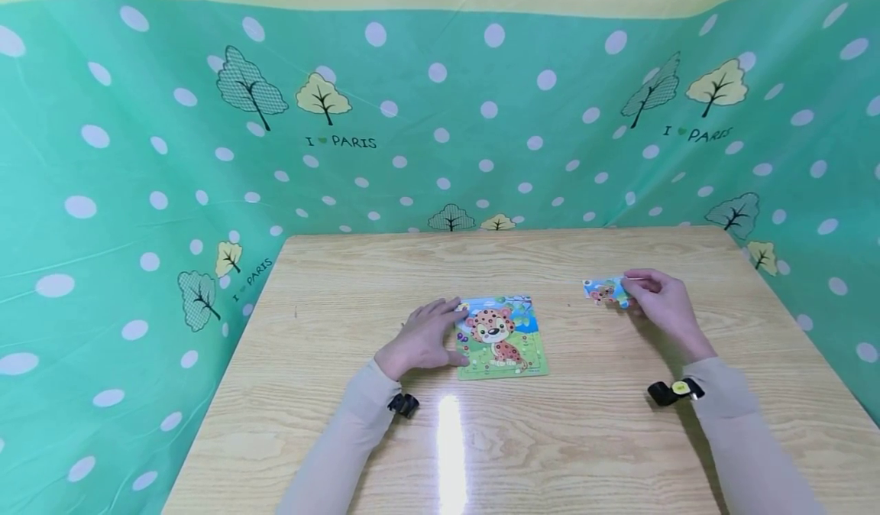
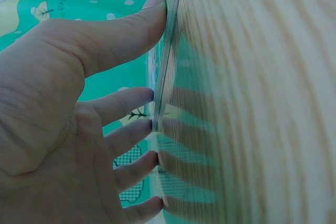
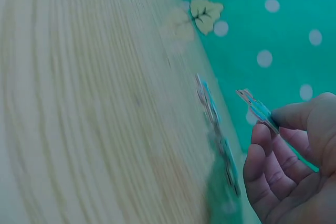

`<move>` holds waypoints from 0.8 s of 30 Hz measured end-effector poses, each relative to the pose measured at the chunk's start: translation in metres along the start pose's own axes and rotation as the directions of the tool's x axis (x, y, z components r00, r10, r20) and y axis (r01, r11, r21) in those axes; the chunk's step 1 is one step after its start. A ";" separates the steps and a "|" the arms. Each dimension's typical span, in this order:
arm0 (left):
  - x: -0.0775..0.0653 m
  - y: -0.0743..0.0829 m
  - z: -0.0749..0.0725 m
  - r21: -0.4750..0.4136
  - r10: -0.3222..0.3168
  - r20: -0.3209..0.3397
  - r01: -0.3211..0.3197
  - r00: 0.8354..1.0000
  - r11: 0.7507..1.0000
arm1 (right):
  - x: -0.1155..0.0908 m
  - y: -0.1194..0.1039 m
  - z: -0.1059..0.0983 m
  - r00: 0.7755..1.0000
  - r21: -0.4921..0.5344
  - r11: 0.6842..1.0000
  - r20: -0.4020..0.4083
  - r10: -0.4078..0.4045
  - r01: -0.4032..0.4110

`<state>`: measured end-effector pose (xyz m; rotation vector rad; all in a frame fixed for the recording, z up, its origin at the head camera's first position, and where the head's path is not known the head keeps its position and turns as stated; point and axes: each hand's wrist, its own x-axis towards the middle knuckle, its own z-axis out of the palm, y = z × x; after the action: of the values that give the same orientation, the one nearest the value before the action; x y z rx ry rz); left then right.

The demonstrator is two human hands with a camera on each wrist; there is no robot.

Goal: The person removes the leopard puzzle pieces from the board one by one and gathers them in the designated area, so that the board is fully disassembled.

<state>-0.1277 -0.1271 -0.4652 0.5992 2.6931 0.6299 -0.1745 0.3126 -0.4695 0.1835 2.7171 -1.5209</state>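
Observation:
A square picture puzzle [image 1: 500,339] with a spotted leopard cub on grass lies flat on the table. My left hand [image 1: 429,337] rests at its left side, fingers spread, with the thumb tip [image 2: 156,1] on the puzzle and the fingertips by its upper left corner. To the right, my right hand [image 1: 660,301] pinches a small puzzle piece [image 3: 257,107] between thumb and fingers, tilted above the tabletop. More cut puzzle pieces [image 3: 214,116] lie flat beneath it on the table. From the head view, blue sky and part of a cub's face [image 1: 603,293] show beside the right fingertips.
The wood-grain table [image 1: 344,278] reaches back to a green polka-dot cloth [image 1: 440,110] hung behind and at both sides. A bright light reflection [image 1: 451,454] falls on the tabletop in front. Black straps [image 1: 403,404] circle both wrists.

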 end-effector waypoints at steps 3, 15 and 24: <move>0.000 -0.001 0.000 -0.001 0.001 0.004 -0.001 1.000 1.000 | 0.002 0.007 -0.009 1.000 0.014 1.000 -0.012 0.026 -0.026; -0.001 -0.001 0.000 -0.002 -0.001 0.010 0.001 1.000 1.000 | 0.015 0.036 -0.044 0.985 -0.128 0.981 -0.105 0.136 -0.149; -0.001 0.001 -0.001 -0.002 -0.003 0.011 0.003 1.000 1.000 | 0.020 0.045 -0.050 0.981 -0.223 0.959 -0.122 0.150 -0.174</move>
<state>-0.1267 -0.1276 -0.4638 0.5968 2.6819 0.6271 -0.1870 0.3801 -0.4829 0.4784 2.8478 -1.1707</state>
